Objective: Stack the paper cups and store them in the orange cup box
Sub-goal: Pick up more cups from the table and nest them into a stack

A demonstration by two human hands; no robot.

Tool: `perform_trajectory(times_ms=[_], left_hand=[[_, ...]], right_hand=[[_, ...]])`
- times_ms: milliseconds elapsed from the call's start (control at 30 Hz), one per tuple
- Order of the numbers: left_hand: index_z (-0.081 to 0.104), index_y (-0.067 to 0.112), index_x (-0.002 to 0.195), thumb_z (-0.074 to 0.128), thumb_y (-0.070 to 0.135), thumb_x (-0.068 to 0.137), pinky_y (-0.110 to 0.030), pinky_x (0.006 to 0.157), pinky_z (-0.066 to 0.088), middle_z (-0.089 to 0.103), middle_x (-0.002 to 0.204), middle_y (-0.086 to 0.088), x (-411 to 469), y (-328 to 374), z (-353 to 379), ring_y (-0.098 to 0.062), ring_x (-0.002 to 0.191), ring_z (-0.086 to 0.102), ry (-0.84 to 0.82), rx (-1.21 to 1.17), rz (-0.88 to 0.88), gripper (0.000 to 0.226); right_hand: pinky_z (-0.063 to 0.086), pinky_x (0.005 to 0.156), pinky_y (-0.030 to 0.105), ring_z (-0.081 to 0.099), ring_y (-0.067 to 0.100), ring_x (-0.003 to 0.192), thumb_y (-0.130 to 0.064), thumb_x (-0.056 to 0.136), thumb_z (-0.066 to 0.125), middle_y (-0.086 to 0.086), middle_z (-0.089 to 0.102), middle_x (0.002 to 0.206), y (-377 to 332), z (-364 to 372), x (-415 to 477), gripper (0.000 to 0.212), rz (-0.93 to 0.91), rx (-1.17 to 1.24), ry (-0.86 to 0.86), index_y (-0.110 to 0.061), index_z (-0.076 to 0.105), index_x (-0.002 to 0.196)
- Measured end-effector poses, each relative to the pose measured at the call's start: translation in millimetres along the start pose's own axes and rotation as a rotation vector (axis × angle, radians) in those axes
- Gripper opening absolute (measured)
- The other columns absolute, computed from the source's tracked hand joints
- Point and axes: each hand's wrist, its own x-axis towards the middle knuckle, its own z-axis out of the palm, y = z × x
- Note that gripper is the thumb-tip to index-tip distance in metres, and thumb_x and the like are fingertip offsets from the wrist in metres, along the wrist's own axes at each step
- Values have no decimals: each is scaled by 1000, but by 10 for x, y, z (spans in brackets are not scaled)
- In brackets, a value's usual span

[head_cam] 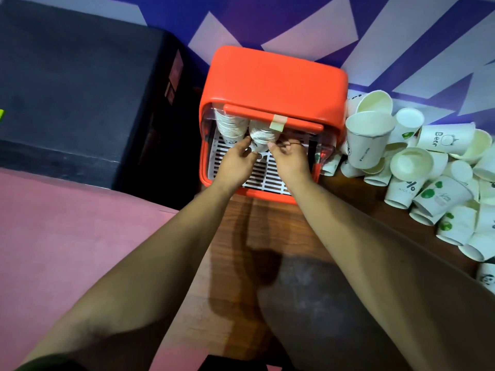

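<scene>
two bare forearms reach forward over the wooden tabletop (238, 253), over its left part. the left hand (235, 162) and right hand (290, 163) are both inside the open front of the orange cup box (273, 81), which stands at the far left corner of the tabletop. under the hands lies the box's white slatted rack (261, 175). between the hands is a stack of cups (263, 135), lying on its side in the middle of the box with its rims toward the person. the left hand grips it from the left, thumb on its side and fingers curled; the right hand grips it from the right, thumb tip on the stack and the other fingers bent. just to its left, touching or nearly so, a second stack (231, 126) lies against the box's left wall. the lid bar (273, 117) sits lifted above both stacks, with a strip of tape (278, 123) on it. loose cups (417, 167) lie heaped along the right side of the tabletop, the nearest ones touching the box.
</scene>
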Motion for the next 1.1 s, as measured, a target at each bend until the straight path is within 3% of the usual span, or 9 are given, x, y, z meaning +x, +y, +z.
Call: perform_trajectory(times_ms=[167,267,367,500,667,833,900,1033,1100], left_hand=[[62,13,122,59,19,97,-30,91,47,67,113,0,-251,-42,-46,-17,104,63,73,43,-41,27],[64,17,100,61,16,94,-30,85,45,65,94,4,-478,-29,23,-13,89,60,28,4,22,7],[63,21,92,60,24,87,-33,86,48,67,90,3,-665,155,242,-18,87,63,-85,20,108,7],[61,29,99,61,37,83,-33,88,51,68,97,6,-690,566,715,-16,94,65,-228,62,185,18],[65,7,100,60,28,93,-31,72,38,67,93,-5,-557,850,1277,-28,97,64,-136,121,33,22],[66,13,119,54,38,82,-39,100,48,73,117,-3,-719,885,1429,-21,112,66,-101,-60,54,46],[64,20,122,54,41,81,-39,95,48,72,119,1,-763,866,1477,-25,111,67,-110,-93,60,48],[58,26,123,52,12,98,-28,98,43,65,109,21,-873,921,1520,4,101,60,-101,-129,62,29],[58,20,134,51,13,101,-33,107,43,65,123,13,-896,911,1533,-4,115,60,-85,-129,33,34]], right_hand=[[45,102,28,57,13,121,-22,92,66,4,62,130,-113,-398,-555,39,-20,-104,-114,-8,57,128],[50,89,21,64,3,102,-19,91,66,-6,70,108,-93,-888,-943,20,-114,-227,-95,-15,68,110],[50,76,18,63,1,84,-14,89,61,-9,68,88,-200,-1389,-1081,9,-241,-308,172,-17,69,94],[47,85,16,53,11,104,-18,89,64,9,55,121,-346,-1833,-832,35,-319,-366,439,-11,55,122],[40,99,30,46,22,126,-23,88,59,8,44,142,-304,-1946,-450,60,-201,-403,258,-20,39,145],[45,103,33,54,14,119,-19,86,59,2,58,131,-228,-1984,-481,51,-326,-306,104,-16,50,136],[48,95,24,58,8,110,-21,87,66,-2,60,125,-158,-1996,-543,50,-313,-183,23,-15,50,134],[46,77,8,61,6,94,-30,86,73,-6,60,110,-78,-2034,-586,50,-202,3,66,-12,52,127],[47,72,12,64,8,93,-35,86,73,-3,64,107,-82,-2062,-546,47,-124,56,73,-13,54,123]])
